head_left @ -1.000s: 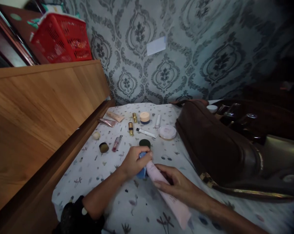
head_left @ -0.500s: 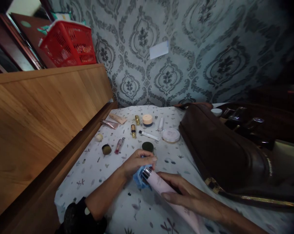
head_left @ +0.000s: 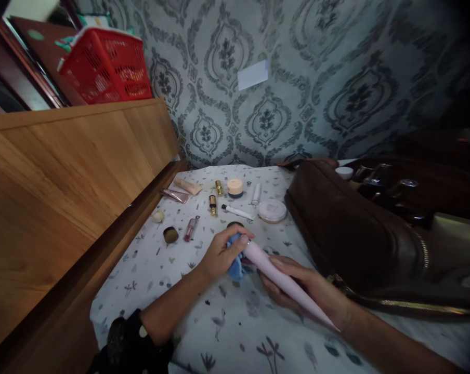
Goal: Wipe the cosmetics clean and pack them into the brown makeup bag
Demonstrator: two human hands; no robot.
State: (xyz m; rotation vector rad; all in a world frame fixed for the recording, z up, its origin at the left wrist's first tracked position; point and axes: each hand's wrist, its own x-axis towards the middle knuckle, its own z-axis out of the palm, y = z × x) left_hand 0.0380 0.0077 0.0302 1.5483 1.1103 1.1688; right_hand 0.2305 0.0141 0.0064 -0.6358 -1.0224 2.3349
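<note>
My left hand is closed on a blue cloth and presses it round the cap end of a pale pink squeeze tube. From below and the right, my right hand grips the tube's body, which slants down to the right with its flat end near my wrist. The cloth and my left fingers hide the cap. Just behind my left hand a dark round lid is partly covered. Beyond it lie a white slim tube and a round compact.
Lipsticks, a peach-lidded jar, a lip gloss and flat tubes lie on the patterned cloth. An open brown bag stands at right. A wooden panel borders the left, with a red basket above.
My left hand has moved the blue cloth up over the tube's cap, which was showing before. My right hand has turned the tube, so its narrow side now faces me.
</note>
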